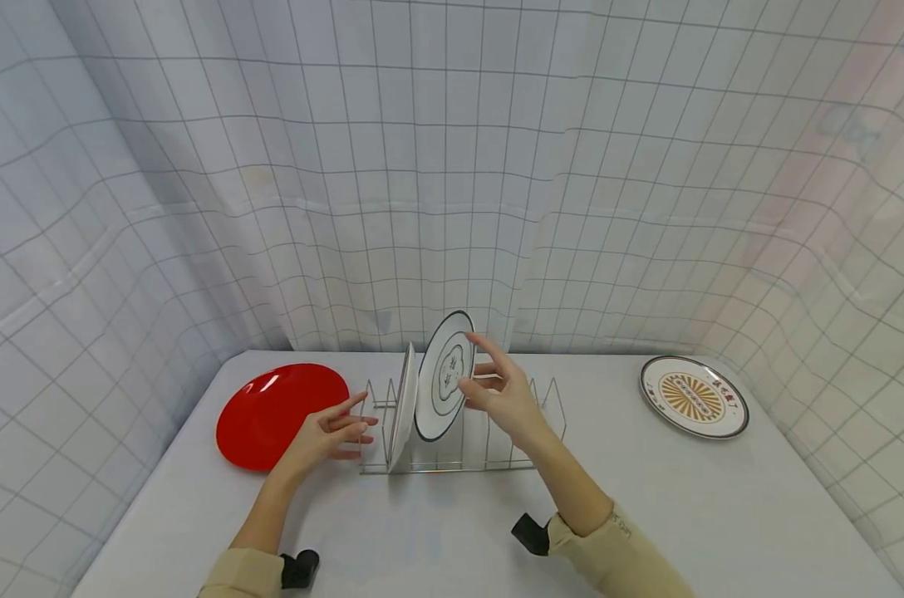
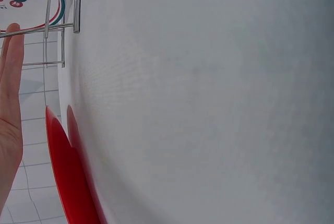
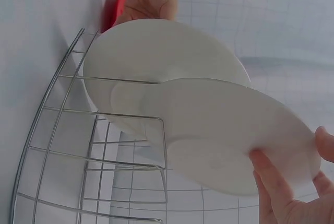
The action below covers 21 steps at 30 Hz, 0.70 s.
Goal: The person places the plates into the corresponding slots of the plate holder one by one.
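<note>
My right hand (image 1: 506, 400) pinches the right edge of a white plate with a dark rim and a dark line pattern (image 1: 439, 390). This plate is tilted over the middle of a metal wire dish rack (image 1: 452, 470); the right wrist view shows its plain underside. On its left another white plate (image 1: 403, 407) stands upright in the rack. The left wrist view shows that plate's teal-and-red border (image 2: 61, 4) and printed characters. Beside the rack's left end is my left hand (image 1: 323, 438), fingers extended and holding nothing; I cannot tell whether they touch the plate.
A red plate (image 1: 272, 415) lies on the table left of the rack, partly behind my left hand. Far to the right lies a dark-rimmed plate with a yellow sunburst (image 1: 695, 399). A checked white curtain (image 1: 452, 183) hangs behind the white table (image 1: 422, 531) and along both sides.
</note>
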Each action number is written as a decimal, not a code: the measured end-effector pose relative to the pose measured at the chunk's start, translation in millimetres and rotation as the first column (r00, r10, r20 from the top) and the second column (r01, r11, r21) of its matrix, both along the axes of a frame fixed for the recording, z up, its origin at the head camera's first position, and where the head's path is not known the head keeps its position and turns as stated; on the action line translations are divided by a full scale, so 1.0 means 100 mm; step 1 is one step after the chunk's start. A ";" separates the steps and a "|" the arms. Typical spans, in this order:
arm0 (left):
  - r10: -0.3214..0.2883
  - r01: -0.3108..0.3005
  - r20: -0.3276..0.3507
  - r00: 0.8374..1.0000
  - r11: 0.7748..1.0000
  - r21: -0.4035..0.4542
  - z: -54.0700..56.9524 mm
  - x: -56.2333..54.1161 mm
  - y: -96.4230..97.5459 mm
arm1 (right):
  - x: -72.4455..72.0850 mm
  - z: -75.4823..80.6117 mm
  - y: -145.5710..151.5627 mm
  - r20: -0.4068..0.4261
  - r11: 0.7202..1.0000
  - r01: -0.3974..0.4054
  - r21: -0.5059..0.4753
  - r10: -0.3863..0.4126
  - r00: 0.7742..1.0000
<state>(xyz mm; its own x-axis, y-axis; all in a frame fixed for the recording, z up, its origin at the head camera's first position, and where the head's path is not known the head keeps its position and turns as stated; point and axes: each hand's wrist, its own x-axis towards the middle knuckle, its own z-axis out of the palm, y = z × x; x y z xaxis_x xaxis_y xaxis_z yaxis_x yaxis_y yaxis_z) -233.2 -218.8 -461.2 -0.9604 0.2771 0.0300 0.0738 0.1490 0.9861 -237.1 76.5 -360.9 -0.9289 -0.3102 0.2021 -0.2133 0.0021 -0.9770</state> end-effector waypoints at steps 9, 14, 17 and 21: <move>-0.016 0.017 -0.010 1.000 1.000 0.007 0.00 -0.01 0.01 | 0.03 -0.13 -0.18 -0.031 0.999 -0.004 0.040 0.006 0.999; -0.007 0.007 -0.015 1.000 1.000 0.000 -0.02 -0.01 0.00 | 0.14 -0.10 -0.26 -0.055 0.999 0.001 0.041 0.001 0.998; -0.008 0.008 -0.013 1.000 1.000 -0.002 -0.02 -0.01 -0.01 | 0.21 -0.06 -0.30 -0.064 0.998 0.022 0.056 -0.019 0.998; -0.015 0.015 -0.012 1.000 1.000 0.004 -0.01 0.00 -0.01 | 0.26 -0.10 -0.34 -0.083 0.993 0.050 0.106 -0.041 0.996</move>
<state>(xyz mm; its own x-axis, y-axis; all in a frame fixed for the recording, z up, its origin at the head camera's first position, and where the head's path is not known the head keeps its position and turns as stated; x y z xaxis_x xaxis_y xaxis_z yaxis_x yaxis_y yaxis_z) -233.5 -219.4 -462.5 -0.9555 0.2917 0.0431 0.0883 0.1438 0.9857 -211.4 42.7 -371.0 -0.9247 -0.2918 0.2446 -0.2887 0.1182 -0.9501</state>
